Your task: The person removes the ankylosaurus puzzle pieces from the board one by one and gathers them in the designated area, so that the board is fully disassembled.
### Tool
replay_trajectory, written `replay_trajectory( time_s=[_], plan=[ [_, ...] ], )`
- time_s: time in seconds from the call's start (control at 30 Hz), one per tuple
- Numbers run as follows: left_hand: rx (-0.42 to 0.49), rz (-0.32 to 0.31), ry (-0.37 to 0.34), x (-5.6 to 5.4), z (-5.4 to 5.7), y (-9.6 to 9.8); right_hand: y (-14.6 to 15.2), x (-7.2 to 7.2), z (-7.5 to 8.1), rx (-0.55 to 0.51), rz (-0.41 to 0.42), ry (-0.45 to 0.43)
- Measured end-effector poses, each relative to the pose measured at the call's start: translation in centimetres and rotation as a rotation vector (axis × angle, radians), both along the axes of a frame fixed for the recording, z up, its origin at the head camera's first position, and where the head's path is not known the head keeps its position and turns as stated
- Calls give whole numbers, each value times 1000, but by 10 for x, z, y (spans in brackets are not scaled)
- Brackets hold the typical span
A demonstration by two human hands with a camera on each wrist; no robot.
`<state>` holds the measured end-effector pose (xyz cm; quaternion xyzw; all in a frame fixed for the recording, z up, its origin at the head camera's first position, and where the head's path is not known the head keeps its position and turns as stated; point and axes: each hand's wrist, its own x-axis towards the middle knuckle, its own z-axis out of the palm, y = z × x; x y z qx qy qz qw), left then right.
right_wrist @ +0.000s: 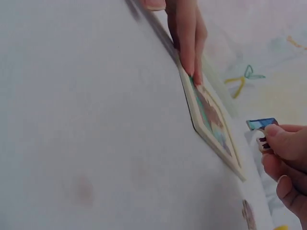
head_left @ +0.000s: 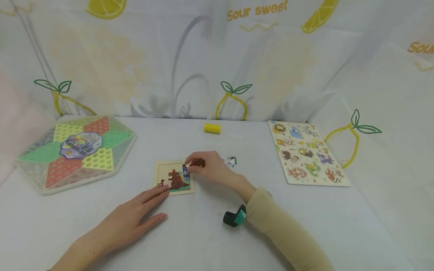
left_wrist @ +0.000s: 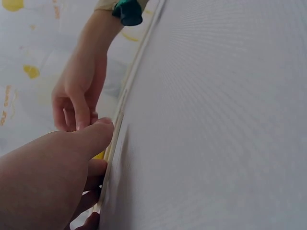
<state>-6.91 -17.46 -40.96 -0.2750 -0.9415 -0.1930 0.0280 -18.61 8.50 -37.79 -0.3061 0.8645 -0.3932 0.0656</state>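
Wooden jigsaw puzzle (head_left: 163, 172) lies on the white table (head_left: 203, 241) in the head view, my left hand (head_left: 140, 210) resting outstretched on its near left edge while my right hand (head_left: 211, 167) pinches a jigsaw piece (head_left: 198, 162); from the left wrist, my right shows beyond my left; from the right wrist, the piece stands apart from the puzzle

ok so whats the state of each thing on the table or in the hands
puzzle: flat, partly filled, left hand resting on it
held piece: pinched in right hand, not set in
loose piece: lying outside the puzzle
yellow cylinder: on its side
star game board: lying flat
animal board: lying flat
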Motion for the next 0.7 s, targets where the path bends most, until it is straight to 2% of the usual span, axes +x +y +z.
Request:
replay_trajectory(
  time_s=[0.2, 0.4, 0.7],
  plan=[
    [9, -3, 31, 0, -1, 0, 34, 2, -5, -13, -98, -35],
    [6, -4, 53, 0, -1, 0, 41, 1, -12, 45, -54, -22],
    [8, 1, 25, 1, -2, -1, 43, 0, -11, 101, -66, -23]
  ],
)
